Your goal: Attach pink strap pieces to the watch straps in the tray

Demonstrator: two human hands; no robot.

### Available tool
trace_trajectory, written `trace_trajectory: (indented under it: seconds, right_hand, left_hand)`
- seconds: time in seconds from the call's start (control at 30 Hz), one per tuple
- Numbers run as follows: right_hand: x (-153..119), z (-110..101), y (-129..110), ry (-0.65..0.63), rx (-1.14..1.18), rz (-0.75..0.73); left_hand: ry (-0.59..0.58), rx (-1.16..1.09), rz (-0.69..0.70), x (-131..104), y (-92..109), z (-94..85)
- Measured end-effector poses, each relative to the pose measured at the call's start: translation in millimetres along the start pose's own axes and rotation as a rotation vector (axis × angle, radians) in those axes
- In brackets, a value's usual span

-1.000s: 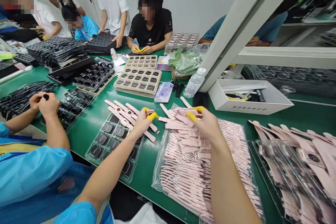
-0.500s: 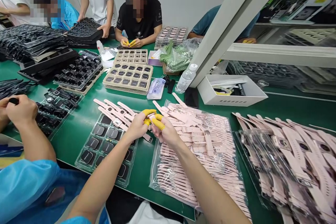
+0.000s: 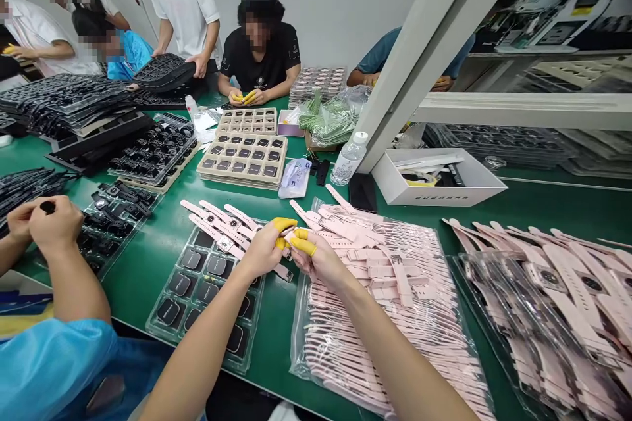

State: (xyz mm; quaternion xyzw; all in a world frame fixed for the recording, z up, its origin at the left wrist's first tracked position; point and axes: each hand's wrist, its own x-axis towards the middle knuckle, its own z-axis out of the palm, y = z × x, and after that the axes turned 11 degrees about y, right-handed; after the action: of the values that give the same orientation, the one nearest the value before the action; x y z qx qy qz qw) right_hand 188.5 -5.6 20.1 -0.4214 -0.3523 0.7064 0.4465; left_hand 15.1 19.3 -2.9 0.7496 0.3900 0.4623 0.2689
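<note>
My left hand (image 3: pixel 264 251) and my right hand (image 3: pixel 323 256) meet over the table, with yellow covers on several fingertips. Both are closed in a pinch. Between them is a small watch (image 3: pixel 288 231), mostly hidden by the fingers; a bit of pale pink strap shows at my right fingertips. Left of my hands, pink-strapped watches (image 3: pixel 224 241) lie across the top of a clear tray (image 3: pixel 149 323) of square dark watch faces (image 3: pixel 180 283). Under my right forearm is a clear bag (image 3: pixel 301 342) packed with pink watch straps (image 3: pixel 340 335), with loose straps (image 3: pixel 390 270) on top.
More pink-strapped watches (image 3: pixel 567 276) lie in stacked trays at right. Beyond my hands stand beige trays (image 3: pixel 241 179), a bottle (image 3: pixel 349 159) and a white box (image 3: pixel 439 194) below a slanted post (image 3: pixel 419 59). At left, a co-worker's hands (image 3: pixel 54 223) work near black watches (image 3: pixel 116 207).
The view has tilted up slightly, so the scene sits a little lower. My hands stay together in a pinch, with the fingers slightly shifted. A person across the table has raised their head.
</note>
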Motion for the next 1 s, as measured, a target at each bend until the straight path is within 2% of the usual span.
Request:
trace_trajectory:
  seconds: [0.2, 0.43, 0.63, 0.83, 1.0]
  right_hand:
    - [4.6, -0.3, 4.7, 0.114, -0.018, -0.097]
    - [4.2, 0.3, 6.4, 0.113, 0.005, -0.077]
    - [10.2, -0.9, 11.0, 0.127, 0.079, -0.052]
    - [10.9, 0.0, 5.2, 0.190, 0.042, -0.053]
    - [6.4, 2.2, 1.6, 0.123, 0.051, -0.018]
  left_hand:
    - [0.005, 0.025, -0.019, 0.6, 1.8, 0.0]
    - [0.011, 0.038, -0.032, 0.8, 0.1, -1.7]
    - [0.038, 0.035, 0.009, 1.9, -3.9, -0.9]
    - [0.041, 0.070, 0.016, 5.6, -5.2, -1.6]
    - [0.049, 0.082, 0.004, 6.2, -5.2, -3.1]
